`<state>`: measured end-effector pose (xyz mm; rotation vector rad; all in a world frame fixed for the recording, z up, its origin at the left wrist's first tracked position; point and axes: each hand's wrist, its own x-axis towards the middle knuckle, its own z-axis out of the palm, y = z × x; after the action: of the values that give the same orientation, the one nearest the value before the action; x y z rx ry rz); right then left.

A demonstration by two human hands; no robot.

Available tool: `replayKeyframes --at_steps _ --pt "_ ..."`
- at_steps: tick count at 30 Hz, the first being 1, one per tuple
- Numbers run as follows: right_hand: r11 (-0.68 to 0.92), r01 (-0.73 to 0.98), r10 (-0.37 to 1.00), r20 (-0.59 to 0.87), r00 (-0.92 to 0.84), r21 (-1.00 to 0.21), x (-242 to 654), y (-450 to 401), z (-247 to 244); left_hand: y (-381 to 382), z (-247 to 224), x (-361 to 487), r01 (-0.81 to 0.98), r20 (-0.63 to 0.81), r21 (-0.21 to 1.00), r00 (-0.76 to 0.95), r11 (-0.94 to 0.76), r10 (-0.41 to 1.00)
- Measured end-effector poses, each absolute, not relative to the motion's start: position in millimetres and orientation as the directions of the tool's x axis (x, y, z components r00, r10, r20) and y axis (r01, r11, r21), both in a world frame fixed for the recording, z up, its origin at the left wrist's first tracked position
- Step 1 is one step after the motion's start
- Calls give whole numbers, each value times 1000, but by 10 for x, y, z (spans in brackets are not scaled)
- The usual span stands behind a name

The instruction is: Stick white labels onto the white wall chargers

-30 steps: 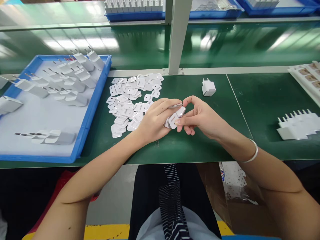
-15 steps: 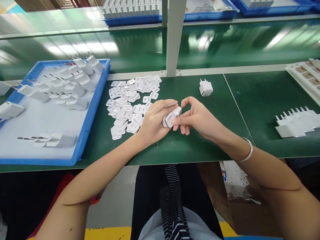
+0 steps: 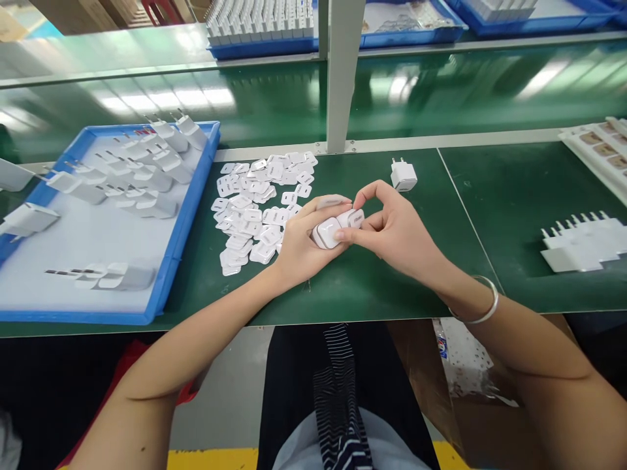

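lap in dark cloth point(image 3: 287, 391) nearest, below the edge of the green bench point(image 3: 392, 287). over the bench, left hand point(image 3: 298, 248) with fingers curled round two white chargers point(image 3: 327, 233), side by side in a line slanting from near left to far right; one thin pale plate point(image 3: 333, 201) lodged between upper fingers. from the right, right hand point(image 3: 401, 235) with fingers bent and narrow, thumb on the face of the nearer charger, index finger at the farther; impossible to tell whether truly gripping. pins of both out of sight.

just beyond the left hand and to its left, loose white covers point(image 3: 252, 215) in an overlapping heap, too many to count. further left, blue tray point(image 3: 187, 209) with more than ten pronged chargers point(image 3: 149, 176). beyond the right hand and nearer to it, one lone charger point(image 3: 403, 177), pins pointing away. far right, stepped row of chargers point(image 3: 582, 245), about seven or eight pin tips showing; behind, pale tray point(image 3: 578, 147). farthest, at least three blue shelf trays point(image 3: 267, 47) past a metal post point(image 3: 339, 85).
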<state>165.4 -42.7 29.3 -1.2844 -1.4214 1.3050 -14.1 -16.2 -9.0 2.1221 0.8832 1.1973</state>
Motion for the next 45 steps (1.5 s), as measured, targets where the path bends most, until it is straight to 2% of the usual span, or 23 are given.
replayKeyframes --at_steps 3,6,10,15,18,23,29,32,37,39,42,45 --pt "3 88 986 -11 -165 -996 1683 -439 338 -137 -30 -158 207 510 761 394 -614 765" --pt "107 3 988 106 -114 -994 1702 -440 339 -125 19 -185 161 542 749 409 -643 734" --pt "236 52 970 232 -72 -970 1723 -440 336 -137 63 -209 158 560 717 450 -679 696" --pt "344 103 904 300 -303 -933 1737 -436 317 -157 95 -228 175 583 715 383 -676 716" --pt "404 75 869 358 -341 -912 1716 -427 272 -154 110 -245 189 606 700 354 -689 712" --pt "442 48 862 409 -299 -896 1676 -436 227 -133 124 -271 128 681 638 367 -759 634" --pt "486 100 855 449 -260 -868 1668 -445 211 -130 121 -271 178 702 588 371 -789 607" --pt "469 136 877 442 -189 -873 1679 -411 219 -111 98 -266 215 684 605 351 -767 639" --pt "404 58 911 396 -116 -913 1720 -389 277 -54 7 -276 335 649 608 314 -720 693" --pt "457 127 889 448 -95 -880 1735 -403 285 -47 -27 -283 394 623 582 347 -712 701" --pt "553 325 828 551 -109 -767 1755 -406 249 -61 -53 -287 464 580 557 376 -689 723" --pt "549 514 821 540 -184 -659 1769 -374 172 -82 -50 -286 536 573 506 376 -676 728"
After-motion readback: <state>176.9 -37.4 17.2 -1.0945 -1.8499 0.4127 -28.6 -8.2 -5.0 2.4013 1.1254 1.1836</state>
